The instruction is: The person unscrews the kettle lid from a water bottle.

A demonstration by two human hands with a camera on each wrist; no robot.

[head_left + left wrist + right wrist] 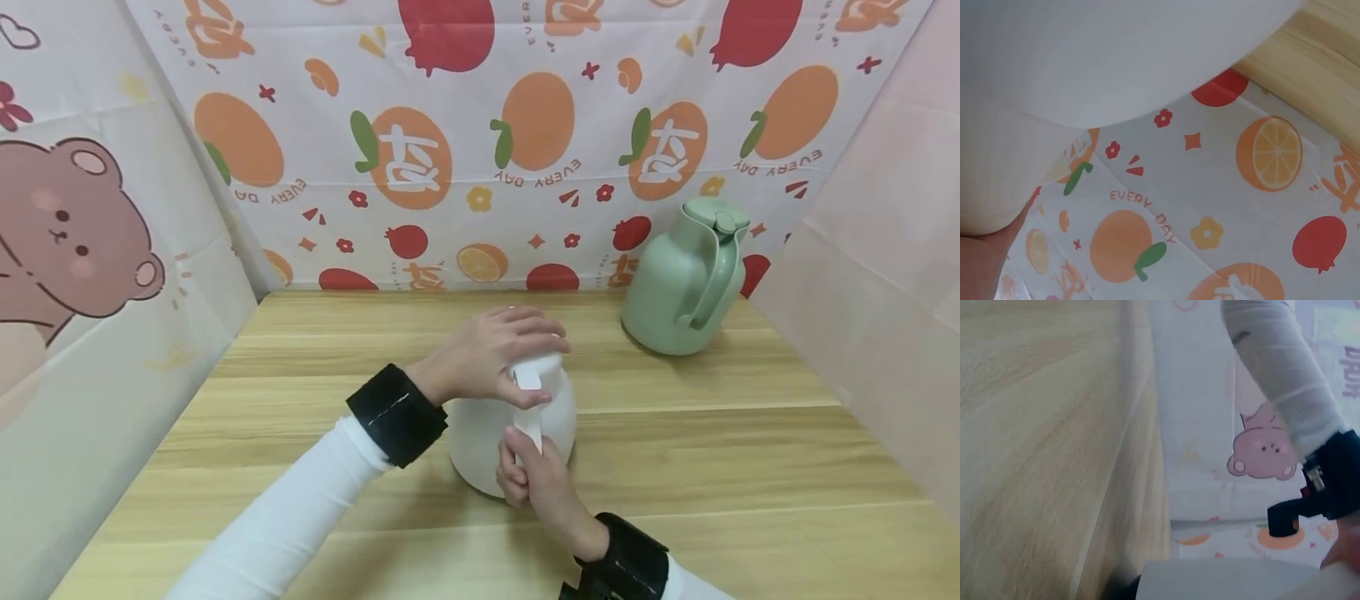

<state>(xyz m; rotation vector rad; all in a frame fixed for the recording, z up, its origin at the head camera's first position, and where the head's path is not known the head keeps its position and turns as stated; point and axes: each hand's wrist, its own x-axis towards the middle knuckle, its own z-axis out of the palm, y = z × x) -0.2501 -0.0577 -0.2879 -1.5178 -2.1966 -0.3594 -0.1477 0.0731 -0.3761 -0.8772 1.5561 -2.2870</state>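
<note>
A white round-bodied jug (478,443) stands on the wooden table in front of me, its handle (529,427) turned toward me. My left hand (498,354) lies over the top and grips the white lid (534,365), fingers on the far side and thumb on the near side by the handle. Lower down, my right hand (542,486) is wrapped round the handle with the thumb uppermost. The jug's pale wall (1104,56) fills the upper part of the left wrist view. Along the bottom of the right wrist view shows part of the jug (1210,580).
A green vacuum jug (675,292) with a lid and handle stands at the table's back right. Fruit-printed cloth (480,225) hangs behind the wooden table (712,467). A bear-printed cloth (82,233) borders the left side, and a plain pale one (877,275) the right.
</note>
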